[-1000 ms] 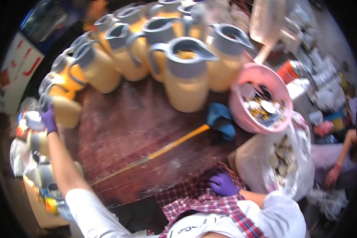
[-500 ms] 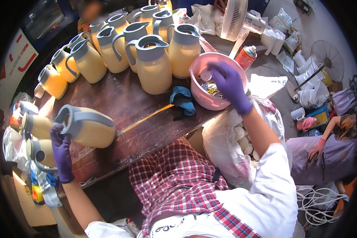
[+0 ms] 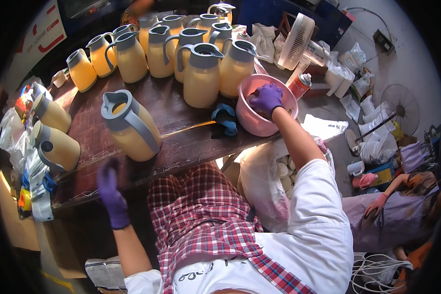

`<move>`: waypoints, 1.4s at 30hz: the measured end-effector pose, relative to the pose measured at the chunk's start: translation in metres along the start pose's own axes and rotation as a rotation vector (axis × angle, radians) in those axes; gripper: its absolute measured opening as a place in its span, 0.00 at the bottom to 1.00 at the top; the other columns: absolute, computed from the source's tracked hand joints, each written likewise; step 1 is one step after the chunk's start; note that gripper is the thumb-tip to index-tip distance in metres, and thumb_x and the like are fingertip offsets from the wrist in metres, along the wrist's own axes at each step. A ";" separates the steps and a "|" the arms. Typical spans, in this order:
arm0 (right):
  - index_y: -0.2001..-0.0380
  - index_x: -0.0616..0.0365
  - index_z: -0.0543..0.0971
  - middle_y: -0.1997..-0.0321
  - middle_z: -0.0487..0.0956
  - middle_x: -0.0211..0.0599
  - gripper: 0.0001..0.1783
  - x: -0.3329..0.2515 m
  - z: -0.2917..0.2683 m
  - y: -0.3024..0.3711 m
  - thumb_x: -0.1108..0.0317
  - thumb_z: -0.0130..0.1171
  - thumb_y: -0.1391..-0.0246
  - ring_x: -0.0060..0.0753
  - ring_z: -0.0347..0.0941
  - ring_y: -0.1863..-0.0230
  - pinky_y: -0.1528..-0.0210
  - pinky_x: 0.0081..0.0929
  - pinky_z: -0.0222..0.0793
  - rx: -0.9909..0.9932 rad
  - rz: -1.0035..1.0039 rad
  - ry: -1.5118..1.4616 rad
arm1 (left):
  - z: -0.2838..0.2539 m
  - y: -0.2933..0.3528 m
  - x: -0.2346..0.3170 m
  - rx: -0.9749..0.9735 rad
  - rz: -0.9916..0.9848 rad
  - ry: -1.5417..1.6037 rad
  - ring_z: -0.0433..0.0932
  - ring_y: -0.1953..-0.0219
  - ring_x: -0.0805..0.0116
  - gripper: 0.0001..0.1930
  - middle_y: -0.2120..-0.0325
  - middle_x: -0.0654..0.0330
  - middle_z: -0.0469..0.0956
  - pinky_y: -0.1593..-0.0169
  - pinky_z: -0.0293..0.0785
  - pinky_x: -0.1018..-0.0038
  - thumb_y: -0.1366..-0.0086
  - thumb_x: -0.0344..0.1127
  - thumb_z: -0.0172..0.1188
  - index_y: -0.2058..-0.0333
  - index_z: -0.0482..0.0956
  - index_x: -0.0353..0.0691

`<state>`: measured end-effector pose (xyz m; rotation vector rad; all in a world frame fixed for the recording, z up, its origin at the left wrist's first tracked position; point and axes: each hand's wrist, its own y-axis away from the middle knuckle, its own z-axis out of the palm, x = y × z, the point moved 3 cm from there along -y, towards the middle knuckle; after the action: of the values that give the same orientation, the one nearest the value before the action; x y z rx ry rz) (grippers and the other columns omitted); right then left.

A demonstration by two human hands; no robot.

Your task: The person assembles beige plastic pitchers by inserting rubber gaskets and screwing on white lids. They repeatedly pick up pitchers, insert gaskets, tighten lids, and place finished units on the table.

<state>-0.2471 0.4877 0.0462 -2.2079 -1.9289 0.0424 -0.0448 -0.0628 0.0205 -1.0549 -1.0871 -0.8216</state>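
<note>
A yellow jug (image 3: 139, 134) with a grey spout, collar and handle stands near the table's front edge, its handle toward me. My left hand (image 3: 112, 193), in a purple glove, is in front of that jug and apart from it, its fingers smeared by motion. Inside a pink basin (image 3: 255, 122) is my right hand (image 3: 268, 99), gloved the same way, with its fingertips hidden among the basin's contents. A blue cloth-like piece (image 3: 225, 119) lies beside the basin.
Several more yellow jugs (image 3: 202, 83) stand in a group at the back. Two jugs (image 3: 61, 147) are at the left edge. Near the basin are a spray can (image 3: 300, 85), a white fan (image 3: 298, 41) and a plastic bag (image 3: 259, 181) of round pieces. A person (image 3: 382, 215) is at right.
My left hand has let go of the jug, now standing upright, and moved down toward me. My right hand has gone deeper into the basin; the white round piece it held is out of sight.
</note>
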 end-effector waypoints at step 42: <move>0.56 0.58 0.77 0.52 0.80 0.32 0.09 -0.337 -0.122 0.077 0.70 0.63 0.38 0.26 0.72 0.47 0.44 0.30 0.70 -0.077 -0.763 -2.001 | 0.063 -0.048 0.025 -0.050 0.087 0.711 0.76 0.55 0.71 0.10 0.61 0.60 0.76 0.44 0.72 0.72 0.23 0.32 0.48 0.54 0.75 0.33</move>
<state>-0.2013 0.1304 0.1128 -0.7087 -3.0836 2.7637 -0.0999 -0.0182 0.0634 -0.7463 -0.4170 -1.0467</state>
